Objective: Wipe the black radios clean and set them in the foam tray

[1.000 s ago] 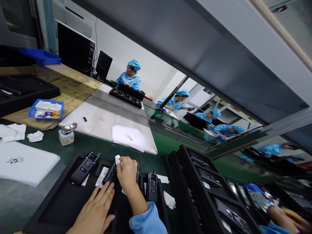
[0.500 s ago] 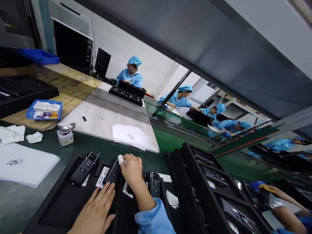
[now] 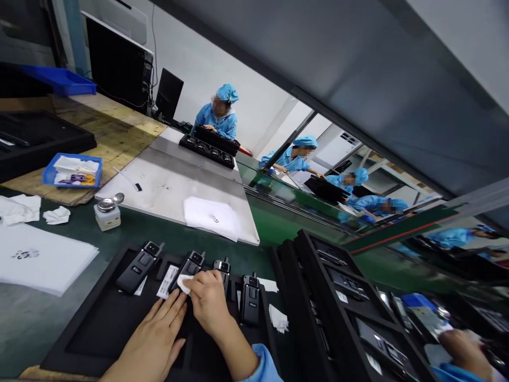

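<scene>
My left hand [image 3: 149, 339] lies nearly flat, fingers extended, tips at the lower end of the 2nd handheld radio [image 3: 194, 261] from the left. My right hand [image 3: 210, 302] pinches a white tissue [image 3: 184, 284] over that radio's lower face, partly hiding it. The radio lies near the far edge of the black foam tray [image 3: 107, 323], antenna pointing away.

I judge it stiff, fairly light and smooth enough to slip; I'd hold its long sides, sparing the antenna and small top window. The tissue should be limp and easily torn.

A barcode label [image 3: 167, 281] and 3 other radios [image 3: 139, 268] crowd that edge. Stacked foam trays [image 3: 350, 318] hem in the right side, with a co-worker's hand [image 3: 463, 350] past them. Toward the left edge of the green counter [image 3: 159, 233] sit a paper stack [image 3: 47, 257] and a dispenser bottle [image 3: 107, 216]; farther off, a white board [image 3: 159, 172] bears loose sheets [image 3: 210, 215].
</scene>
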The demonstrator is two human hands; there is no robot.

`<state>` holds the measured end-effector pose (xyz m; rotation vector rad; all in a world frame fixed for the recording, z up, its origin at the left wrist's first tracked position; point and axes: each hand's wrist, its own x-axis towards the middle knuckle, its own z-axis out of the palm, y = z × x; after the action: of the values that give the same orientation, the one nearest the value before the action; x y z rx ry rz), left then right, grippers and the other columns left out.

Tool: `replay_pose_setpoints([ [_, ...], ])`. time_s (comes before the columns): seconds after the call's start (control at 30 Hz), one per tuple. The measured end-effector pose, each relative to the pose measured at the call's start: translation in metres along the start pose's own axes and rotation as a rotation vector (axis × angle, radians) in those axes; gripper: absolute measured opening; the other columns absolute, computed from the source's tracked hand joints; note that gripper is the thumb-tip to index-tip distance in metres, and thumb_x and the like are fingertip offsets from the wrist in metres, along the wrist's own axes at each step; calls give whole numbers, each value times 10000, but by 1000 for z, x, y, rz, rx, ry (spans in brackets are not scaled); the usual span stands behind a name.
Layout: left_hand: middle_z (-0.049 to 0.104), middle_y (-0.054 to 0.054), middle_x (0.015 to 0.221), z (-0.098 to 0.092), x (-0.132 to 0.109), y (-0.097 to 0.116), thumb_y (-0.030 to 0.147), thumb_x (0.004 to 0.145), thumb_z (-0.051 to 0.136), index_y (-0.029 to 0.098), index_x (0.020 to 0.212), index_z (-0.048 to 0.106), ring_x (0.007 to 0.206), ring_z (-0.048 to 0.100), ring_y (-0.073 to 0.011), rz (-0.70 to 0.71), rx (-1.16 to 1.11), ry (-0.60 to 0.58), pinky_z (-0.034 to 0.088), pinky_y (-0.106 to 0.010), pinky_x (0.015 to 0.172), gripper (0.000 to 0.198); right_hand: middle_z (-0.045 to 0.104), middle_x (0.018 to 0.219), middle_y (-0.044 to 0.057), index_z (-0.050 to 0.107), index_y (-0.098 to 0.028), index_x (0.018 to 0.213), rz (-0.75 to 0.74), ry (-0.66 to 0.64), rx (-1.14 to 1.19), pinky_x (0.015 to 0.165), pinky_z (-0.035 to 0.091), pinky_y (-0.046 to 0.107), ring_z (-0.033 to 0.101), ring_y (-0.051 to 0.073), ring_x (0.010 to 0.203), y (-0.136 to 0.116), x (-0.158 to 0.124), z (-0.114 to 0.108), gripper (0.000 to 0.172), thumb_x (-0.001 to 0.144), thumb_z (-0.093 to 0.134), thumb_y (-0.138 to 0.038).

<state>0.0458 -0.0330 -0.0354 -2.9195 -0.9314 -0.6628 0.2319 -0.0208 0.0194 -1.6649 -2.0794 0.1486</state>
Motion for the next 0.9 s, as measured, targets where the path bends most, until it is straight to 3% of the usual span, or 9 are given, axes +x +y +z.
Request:
replay_pose_setpoints([
  [0.1, 522, -20, 1490, 0, -1, 0, 277, 887, 551, 204, 1402, 531, 1391, 442, -257, 10, -18, -6, 460, -406, 1068, 521, 684, 885, 2, 736, -321, 1046, 13, -55, 46, 846, 317, 368, 555, 176, 826, 3, -2, -6, 310, 889, 577, -106],
  [0.23, 490, -17, 1516, 2, -2, 0, 260, 887, 552, 212, 1420, 511, 1405, 421, -254, -8, -38, 9, 454, -391, 1075, 536, 687, 885, 15, 747, -299, 1037, 108, 7, 18, 840, 329, 367, 566, 181, 841, -1, 6, -2, 310, 900, 559, -95],
  [0.4, 530, -5, 1483, 0, -3, -5, 279, 900, 561, 235, 1410, 518, 1391, 442, -242, 44, -15, 24, 440, -385, 1088, 514, 699, 879, -16, 757, -336, 979, 75, -69, 121, 847, 340, 361, 583, 178, 839, 4, -4, -9, 318, 842, 608, -91],
  [0.47, 523, -6, 1490, -3, -2, -7, 293, 909, 566, 237, 1390, 538, 1378, 459, -240, 71, 17, 68, 440, -380, 1084, 485, 699, 861, -10, 762, -311, 942, 146, 19, 196, 830, 361, 344, 600, 180, 843, 21, -15, -24, 307, 834, 586, -84],
  [0.6, 527, -15, 1486, 0, 12, 8, 293, 907, 573, 223, 1379, 550, 1352, 491, -230, 148, -12, 128, 431, -356, 1091, 478, 680, 833, 28, 752, -236, 954, 372, 339, 198, 778, 393, 327, 611, 193, 808, 60, -29, -57, 253, 863, 535, -142],
  [0.7, 484, -18, 1518, 11, 30, 35, 250, 860, 600, 223, 1412, 518, 1366, 480, -251, 170, -80, 33, 429, -396, 1106, 559, 685, 848, 32, 739, -225, 961, 398, 362, 23, 828, 369, 348, 609, 203, 839, 68, -22, -62, 244, 857, 538, -135],
  [0.8, 433, -58, 1544, 25, 47, 57, 229, 794, 638, 191, 1439, 493, 1394, 442, -310, 133, -125, -118, 439, -489, 1098, 662, 702, 897, 17, 720, -245, 953, 307, 215, -130, 906, 325, 364, 604, 197, 900, 62, -5, -53, 220, 855, 563, -127],
  [0.9, 395, -60, 1562, 32, 55, 63, 203, 768, 635, 190, 1469, 456, 1422, 401, -320, 109, -160, -218, 431, -524, 1103, 723, 709, 893, -5, 710, -261, 901, 275, 126, -165, 918, 303, 357, 597, 184, 885, 66, 3, -49, 176, 828, 610, -136],
])
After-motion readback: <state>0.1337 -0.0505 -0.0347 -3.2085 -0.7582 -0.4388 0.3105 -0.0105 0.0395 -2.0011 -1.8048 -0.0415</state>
